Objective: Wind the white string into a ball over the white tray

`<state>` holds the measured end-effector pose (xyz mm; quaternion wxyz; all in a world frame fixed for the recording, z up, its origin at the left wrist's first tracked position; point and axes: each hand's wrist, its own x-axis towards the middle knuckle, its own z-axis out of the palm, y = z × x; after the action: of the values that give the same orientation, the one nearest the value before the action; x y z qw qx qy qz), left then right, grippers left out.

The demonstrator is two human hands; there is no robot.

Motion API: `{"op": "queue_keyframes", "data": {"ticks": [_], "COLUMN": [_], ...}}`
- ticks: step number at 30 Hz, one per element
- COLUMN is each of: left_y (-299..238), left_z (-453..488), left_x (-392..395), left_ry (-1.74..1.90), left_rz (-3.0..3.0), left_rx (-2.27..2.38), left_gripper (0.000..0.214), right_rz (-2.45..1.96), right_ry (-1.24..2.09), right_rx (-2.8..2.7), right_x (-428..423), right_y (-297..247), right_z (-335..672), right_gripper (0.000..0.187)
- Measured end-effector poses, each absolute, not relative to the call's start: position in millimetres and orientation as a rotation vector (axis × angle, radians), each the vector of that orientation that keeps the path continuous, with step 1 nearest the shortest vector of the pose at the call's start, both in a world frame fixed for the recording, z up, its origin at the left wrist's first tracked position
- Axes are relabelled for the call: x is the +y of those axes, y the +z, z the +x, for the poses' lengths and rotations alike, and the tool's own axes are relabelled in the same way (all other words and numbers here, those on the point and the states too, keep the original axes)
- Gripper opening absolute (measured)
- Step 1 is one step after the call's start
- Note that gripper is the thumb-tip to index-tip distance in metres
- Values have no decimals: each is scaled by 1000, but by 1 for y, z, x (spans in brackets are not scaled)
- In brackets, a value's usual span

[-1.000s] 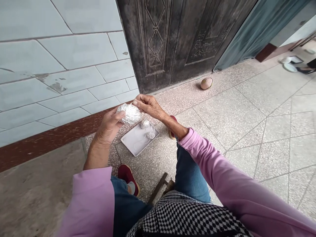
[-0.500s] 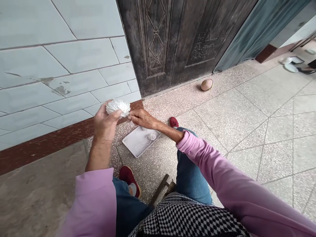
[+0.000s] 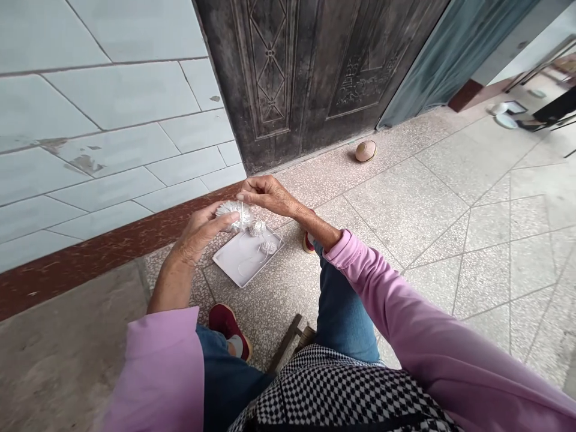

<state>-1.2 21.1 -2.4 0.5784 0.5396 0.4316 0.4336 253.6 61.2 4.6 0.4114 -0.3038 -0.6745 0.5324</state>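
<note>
Left hand (image 3: 198,231) grips the white pleated paper flower (image 3: 230,211) above the white rectangular tray (image 3: 234,264) while right hand (image 3: 265,193) pinches thin white thread (image 3: 242,211); slack tension risks the pleats springing loose.

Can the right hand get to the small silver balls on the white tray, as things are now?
Probably yes. The right hand pinches a thin white strand just above the silver balls on the white tray. Nothing lies between them, though the strand occupies its fingers.
</note>
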Motion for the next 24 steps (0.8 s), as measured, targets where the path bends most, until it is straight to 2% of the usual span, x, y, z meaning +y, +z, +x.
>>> {"op": "queue_keyframes", "data": {"ticks": [4, 7, 11, 15, 20, 24], "left_y": [-4, -2, 8, 17, 15, 5], "left_z": [19, 29, 39, 44, 39, 21], "left_x": [20, 24, 28, 30, 32, 38], "left_ry": [877, 944, 1214, 1428, 1486, 1547], "left_rz": [1097, 996, 846, 740, 738, 809], "left_rx": [1001, 913, 755, 746, 758, 857], "left_gripper": [62, 69, 76, 74, 71, 69], "right_rz": [-779, -826, -1011, -1141, -1159, -997], "right_ry": [1341, 1327, 1262, 1253, 1268, 1431], "right_rx": [-1679, -1604, -1559, -1623, -1772, -1939], "right_x": [63, 62, 57, 45, 30, 25], "right_y": [0, 1, 12, 22, 21, 6], "right_z": [260, 263, 262, 254, 243, 232], "right_gripper": [84, 83, 67, 47, 47, 46]}}
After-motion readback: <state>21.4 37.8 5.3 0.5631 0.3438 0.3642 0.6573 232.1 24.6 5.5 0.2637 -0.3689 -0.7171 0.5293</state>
